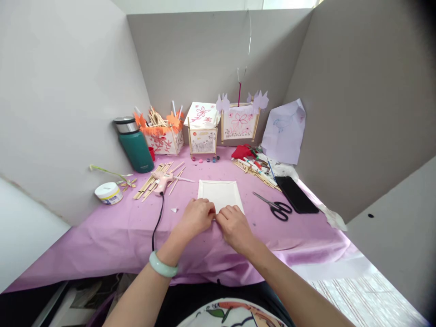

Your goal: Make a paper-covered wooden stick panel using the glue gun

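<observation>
A white paper panel (220, 191) with folded-over edges lies flat on the purple tablecloth in front of me. My left hand (200, 214) and my right hand (234, 225) meet at its near edge. The fingers of both are curled, with thumbs and fingertips pinching that edge close together. My hands cover most of the near border, so exactly what lies under the fingertips is hidden. To the left rests a pink hot glue gun (163, 180) on several thin wooden sticks (146, 188). Black-handled scissors (275, 208) lie to the right of the panel.
A black phone (295, 195) and markers (259, 169) lie on the right. Behind stand a green bottle (136, 147), a decorated stick box (165, 140), a small paper lantern (203, 140) and a hanging lantern (240, 125). A white tub (109, 194) sits left. Grey partitions enclose the table.
</observation>
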Available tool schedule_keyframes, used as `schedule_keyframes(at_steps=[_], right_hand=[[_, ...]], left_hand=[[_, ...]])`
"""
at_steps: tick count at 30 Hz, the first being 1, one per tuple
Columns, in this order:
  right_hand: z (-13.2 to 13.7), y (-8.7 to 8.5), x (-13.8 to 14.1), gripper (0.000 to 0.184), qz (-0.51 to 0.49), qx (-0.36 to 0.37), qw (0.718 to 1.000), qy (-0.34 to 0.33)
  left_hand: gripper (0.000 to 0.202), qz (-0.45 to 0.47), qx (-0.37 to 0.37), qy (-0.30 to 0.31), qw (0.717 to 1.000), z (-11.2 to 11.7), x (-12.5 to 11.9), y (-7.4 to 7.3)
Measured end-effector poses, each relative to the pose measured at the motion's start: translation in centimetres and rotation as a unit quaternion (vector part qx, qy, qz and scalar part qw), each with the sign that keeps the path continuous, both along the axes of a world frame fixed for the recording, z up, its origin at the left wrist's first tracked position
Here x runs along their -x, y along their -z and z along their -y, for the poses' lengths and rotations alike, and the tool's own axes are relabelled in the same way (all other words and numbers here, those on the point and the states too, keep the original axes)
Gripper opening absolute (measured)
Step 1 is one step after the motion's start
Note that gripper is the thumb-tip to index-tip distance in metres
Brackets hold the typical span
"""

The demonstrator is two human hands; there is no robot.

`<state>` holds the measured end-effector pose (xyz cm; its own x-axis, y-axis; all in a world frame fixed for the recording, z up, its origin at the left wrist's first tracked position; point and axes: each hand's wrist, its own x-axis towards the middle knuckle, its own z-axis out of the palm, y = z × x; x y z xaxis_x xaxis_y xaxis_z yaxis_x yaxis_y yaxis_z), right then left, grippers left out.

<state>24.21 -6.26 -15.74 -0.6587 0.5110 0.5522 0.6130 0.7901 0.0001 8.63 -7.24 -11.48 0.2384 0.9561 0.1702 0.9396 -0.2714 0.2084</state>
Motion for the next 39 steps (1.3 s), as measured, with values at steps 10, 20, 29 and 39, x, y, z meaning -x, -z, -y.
schedule_keyframes(at_steps=[10,20,29,39], right_hand=[[-1.2,-0.4,-6.9,0.015,-0.216,0.163,0.954,0.131],[-1.6,-0.6,-6.3,0.014,-0.166,0.238,0.952,0.092],[-1.4,-0.3,-6.1,0.013,-0.126,0.206,0.964,0.109],[-1.3,0.0,-6.2,0.011,-0.121,0.192,0.967,0.118]], left_hand=[[0.012,0.043,-0.053,0.058,0.996,1.6,-2.1,0.6],[0.02,-0.037,-0.098,0.027,0.994,1.8,-6.5,2.8],[0.018,-0.053,-0.123,0.051,0.99,1.9,-6.9,3.8],[0.018,-0.036,-0.129,0.046,0.99,2.1,-6.9,4.1]])
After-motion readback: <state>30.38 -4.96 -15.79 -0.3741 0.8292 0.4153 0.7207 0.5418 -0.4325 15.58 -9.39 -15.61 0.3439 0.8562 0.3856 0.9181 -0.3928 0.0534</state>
